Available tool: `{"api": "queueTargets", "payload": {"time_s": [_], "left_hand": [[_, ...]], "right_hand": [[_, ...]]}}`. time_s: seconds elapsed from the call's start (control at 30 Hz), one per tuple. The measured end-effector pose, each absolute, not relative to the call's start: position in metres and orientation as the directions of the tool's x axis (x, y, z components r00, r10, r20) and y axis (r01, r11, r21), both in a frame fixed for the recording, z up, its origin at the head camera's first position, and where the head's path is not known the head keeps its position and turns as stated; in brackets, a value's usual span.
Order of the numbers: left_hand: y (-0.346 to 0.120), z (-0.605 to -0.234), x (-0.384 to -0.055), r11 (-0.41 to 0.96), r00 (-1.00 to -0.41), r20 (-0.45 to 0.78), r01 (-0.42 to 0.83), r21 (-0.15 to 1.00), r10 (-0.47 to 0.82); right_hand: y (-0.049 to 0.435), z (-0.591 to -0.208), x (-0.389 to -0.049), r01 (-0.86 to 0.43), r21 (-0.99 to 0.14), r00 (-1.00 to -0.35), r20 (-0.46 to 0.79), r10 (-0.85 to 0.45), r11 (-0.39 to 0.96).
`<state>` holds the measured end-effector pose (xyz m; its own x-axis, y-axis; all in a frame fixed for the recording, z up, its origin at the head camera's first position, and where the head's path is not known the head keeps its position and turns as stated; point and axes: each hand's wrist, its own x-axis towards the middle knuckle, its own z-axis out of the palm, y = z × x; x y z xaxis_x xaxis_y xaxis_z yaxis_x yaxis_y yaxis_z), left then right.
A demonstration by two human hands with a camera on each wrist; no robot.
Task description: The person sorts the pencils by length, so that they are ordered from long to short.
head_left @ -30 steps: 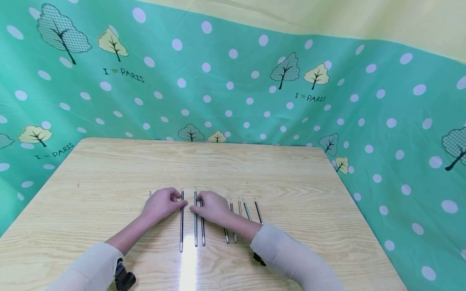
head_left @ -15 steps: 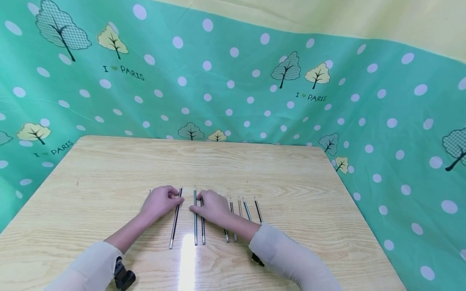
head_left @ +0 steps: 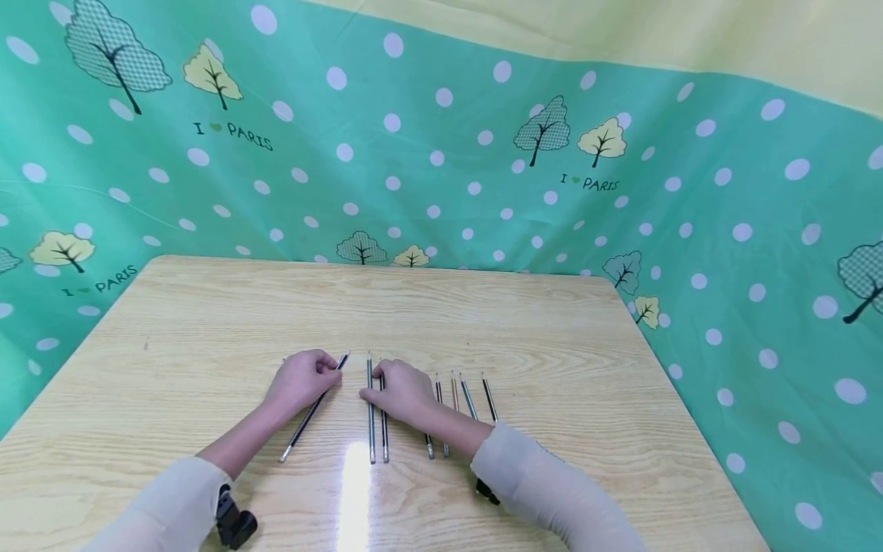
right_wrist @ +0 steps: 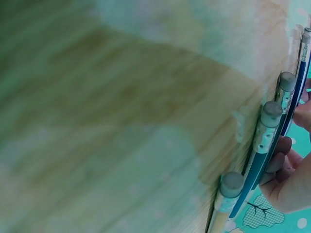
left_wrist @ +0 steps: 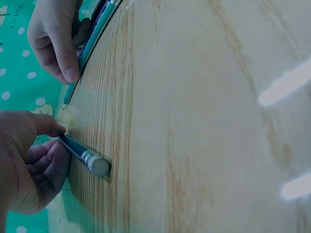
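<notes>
Where the hands work, a thin green-blue cloth [head_left: 476, 172] hangs beyond them, softly creased and printed with pale round dots and trees. Under both hands spreads the broad tabletop [head_left: 552, 330], pale wood with fine, streaky grain and a rounded far corner; a long glare streak lies on it, nearer the person than the fingers. Behind the right hand its sleeve [head_left: 552, 483] is smooth pale fabric, and behind the left hand a matching sleeve [head_left: 165, 502] wrinkles near the cuff, beside a blocky black camera [head_left: 234, 525]. The left hand [head_left: 300, 379] pinches a slim dark pencil [head_left: 301, 430] between thumb and fingertips; it slants, its sharpened point just past the fingers and its eraser end back toward the wrist. The right hand [head_left: 407, 395] curves over the pencils beneath it, thumb and forefinger on either side of a straight teal pencil [head_left: 371, 441], though I cannot tell whether it grips. Just beside that one, under the same hand, lies a black pencil [head_left: 385, 437], almost parallel. To the right of the right hand, partly behind the forearm, are a bare-wood-coloured pencil [head_left: 454, 391], a slanting teal one and a black one. Smallest are the dimpled, silvery metal band [right_wrist: 265, 138] and blunt grey eraser [right_wrist: 272, 110] on a pencil near the right fingers.
</notes>
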<state>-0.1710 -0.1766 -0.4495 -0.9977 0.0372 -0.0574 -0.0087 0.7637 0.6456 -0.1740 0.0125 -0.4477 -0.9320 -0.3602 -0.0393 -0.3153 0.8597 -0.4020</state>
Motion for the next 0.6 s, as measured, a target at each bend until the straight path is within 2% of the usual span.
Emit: {"api": "queueTargets", "payload": {"time_s": [0.37, 0.6], "left_hand": [[-0.1767, -0.4503, -0.1714, 0.765, -0.997, -0.076, -0.031, 0.643, 0.023], [-0.1773, -0.4495, -0.1707, 0.747, -0.997, -0.069, -0.029, 0.664, 0.022]], "right_hand": [[0.0108, -0.4459, -0.1737, -0.298, -0.413, -0.934, -0.061, -0.353, 0.860], [0.0117, -0.4466, -0.1741, -0.277, -0.465, -0.934, -0.077, -0.350, 0.841]]}}
